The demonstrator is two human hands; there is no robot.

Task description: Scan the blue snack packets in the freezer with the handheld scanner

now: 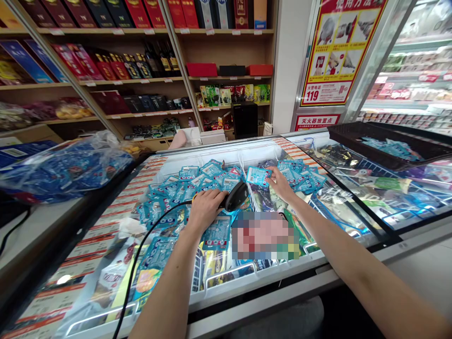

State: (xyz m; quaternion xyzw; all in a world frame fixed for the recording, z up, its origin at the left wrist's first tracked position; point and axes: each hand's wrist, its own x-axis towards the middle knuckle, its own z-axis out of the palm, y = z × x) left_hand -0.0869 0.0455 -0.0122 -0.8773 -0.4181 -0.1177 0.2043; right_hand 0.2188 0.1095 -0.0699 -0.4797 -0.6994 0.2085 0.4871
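My left hand (208, 207) is closed round the handle of a black barcode scanner (237, 195), whose cord trails down the left side. The scanner's head points toward a blue packet (258, 176) pinched in my right hand (279, 182), with its printed label facing me. Beneath my left hand a pile of similar blue packets (173, 188) spreads over the glass top of a chest freezer. More blue packets (305, 176) lie in a smaller heap just right of my right hand. A blurred patch (264, 235) covers part of the freezer top in front of me.
A clear plastic bag of blue packets (77, 162) sits at the left. On the right stands a dark tray (395, 141) with some blue packets inside. Shelves (116, 80) of boxes and bottles line the back. Baskets of frozen goods show through the freezer glass (339, 193).
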